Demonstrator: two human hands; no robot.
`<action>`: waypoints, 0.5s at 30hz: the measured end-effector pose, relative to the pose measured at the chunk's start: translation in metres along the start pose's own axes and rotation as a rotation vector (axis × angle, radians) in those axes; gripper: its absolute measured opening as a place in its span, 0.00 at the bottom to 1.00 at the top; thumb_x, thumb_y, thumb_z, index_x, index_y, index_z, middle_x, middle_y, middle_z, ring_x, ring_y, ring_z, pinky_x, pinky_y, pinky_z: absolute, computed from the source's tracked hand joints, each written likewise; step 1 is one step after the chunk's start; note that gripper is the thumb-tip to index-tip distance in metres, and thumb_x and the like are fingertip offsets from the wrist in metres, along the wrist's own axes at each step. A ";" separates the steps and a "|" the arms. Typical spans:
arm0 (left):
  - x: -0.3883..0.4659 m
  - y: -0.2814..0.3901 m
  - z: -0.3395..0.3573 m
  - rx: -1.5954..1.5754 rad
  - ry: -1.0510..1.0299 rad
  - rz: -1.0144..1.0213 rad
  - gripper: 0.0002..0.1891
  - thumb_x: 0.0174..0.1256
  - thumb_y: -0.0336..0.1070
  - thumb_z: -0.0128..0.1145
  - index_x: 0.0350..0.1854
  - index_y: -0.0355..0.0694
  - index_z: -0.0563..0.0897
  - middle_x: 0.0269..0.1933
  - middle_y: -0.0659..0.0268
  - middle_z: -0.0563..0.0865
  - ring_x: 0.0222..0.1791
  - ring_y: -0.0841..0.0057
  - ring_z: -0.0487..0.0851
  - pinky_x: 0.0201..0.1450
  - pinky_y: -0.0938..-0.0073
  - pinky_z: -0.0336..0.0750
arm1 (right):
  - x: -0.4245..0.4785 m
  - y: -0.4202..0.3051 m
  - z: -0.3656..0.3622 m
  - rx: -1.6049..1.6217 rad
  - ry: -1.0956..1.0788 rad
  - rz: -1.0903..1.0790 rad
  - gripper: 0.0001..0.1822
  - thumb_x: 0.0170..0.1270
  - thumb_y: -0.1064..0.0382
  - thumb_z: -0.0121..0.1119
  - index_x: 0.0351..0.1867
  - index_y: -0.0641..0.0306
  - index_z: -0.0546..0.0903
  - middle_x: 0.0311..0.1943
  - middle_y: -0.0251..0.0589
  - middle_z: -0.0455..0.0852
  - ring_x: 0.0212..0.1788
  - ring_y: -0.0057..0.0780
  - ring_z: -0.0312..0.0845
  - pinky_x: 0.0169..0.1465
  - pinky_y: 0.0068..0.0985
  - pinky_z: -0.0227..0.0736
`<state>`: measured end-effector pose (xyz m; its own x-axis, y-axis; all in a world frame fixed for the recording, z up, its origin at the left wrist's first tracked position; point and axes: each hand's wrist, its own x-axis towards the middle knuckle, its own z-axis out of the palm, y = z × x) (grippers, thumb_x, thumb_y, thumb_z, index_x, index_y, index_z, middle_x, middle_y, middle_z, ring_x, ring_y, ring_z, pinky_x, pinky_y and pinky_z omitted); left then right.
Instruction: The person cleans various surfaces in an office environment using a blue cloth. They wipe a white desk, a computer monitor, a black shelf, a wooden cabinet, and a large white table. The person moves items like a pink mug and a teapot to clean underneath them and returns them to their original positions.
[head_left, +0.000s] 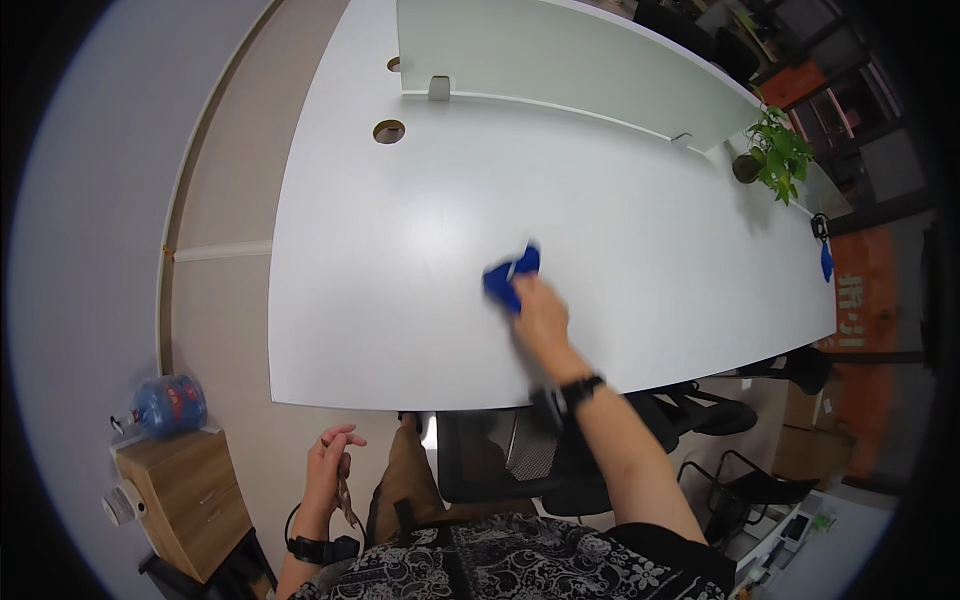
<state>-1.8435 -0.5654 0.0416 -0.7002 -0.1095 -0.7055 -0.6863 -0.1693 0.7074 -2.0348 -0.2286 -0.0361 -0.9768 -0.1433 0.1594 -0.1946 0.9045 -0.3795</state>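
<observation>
My right hand (541, 315) grips a blue cloth (502, 283) over the white desk (420, 315), near its middle. The cloth is bunched, with a small pale strip on it, and both hand and cloth are slightly blurred. Off the desk's front edge, at the lower left, my left hand (328, 459) hangs in the air with its fingers partly bent. A thin brownish twisted strip (345, 501) hangs just below that hand; whether the fingers hold it is not clear. Each wrist wears a black band.
A frosted divider (555, 64) runs along the desk's far side, near a round cable hole (389, 132). A potted plant (780, 150) stands at the right. Mesh office chairs (491, 450) sit against the front edge. A water jug (171, 405) lies on a wooden cabinet (187, 502).
</observation>
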 end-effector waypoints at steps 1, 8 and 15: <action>0.011 0.008 -0.002 0.000 -0.027 0.003 0.15 0.74 0.38 0.49 0.55 0.36 0.78 0.41 0.66 0.86 0.18 0.90 0.62 0.21 0.87 0.57 | -0.020 -0.008 -0.002 0.041 -0.065 -0.005 0.15 0.52 0.72 0.60 0.43 0.58 0.81 0.40 0.42 0.81 0.44 0.46 0.79 0.44 0.42 0.77; 0.078 0.042 -0.007 0.078 -0.191 0.099 0.16 0.74 0.41 0.49 0.55 0.35 0.77 0.40 0.66 0.85 0.16 0.92 0.59 0.20 0.88 0.55 | 0.084 0.040 -0.010 -0.153 0.095 0.207 0.13 0.52 0.74 0.57 0.40 0.60 0.78 0.39 0.45 0.81 0.42 0.50 0.79 0.42 0.44 0.75; 0.096 0.050 -0.033 0.116 -0.186 0.040 0.15 0.74 0.39 0.50 0.55 0.35 0.78 0.39 0.67 0.85 0.18 0.93 0.60 0.21 0.89 0.55 | -0.023 -0.049 -0.004 0.046 -0.286 0.183 0.21 0.49 0.71 0.61 0.49 0.56 0.80 0.45 0.44 0.83 0.49 0.47 0.81 0.50 0.38 0.78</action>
<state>-1.9385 -0.6169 0.0084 -0.7443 0.0708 -0.6640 -0.6676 -0.0537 0.7426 -2.0021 -0.2681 -0.0178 -0.9803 -0.0933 -0.1743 -0.0118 0.9075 -0.4198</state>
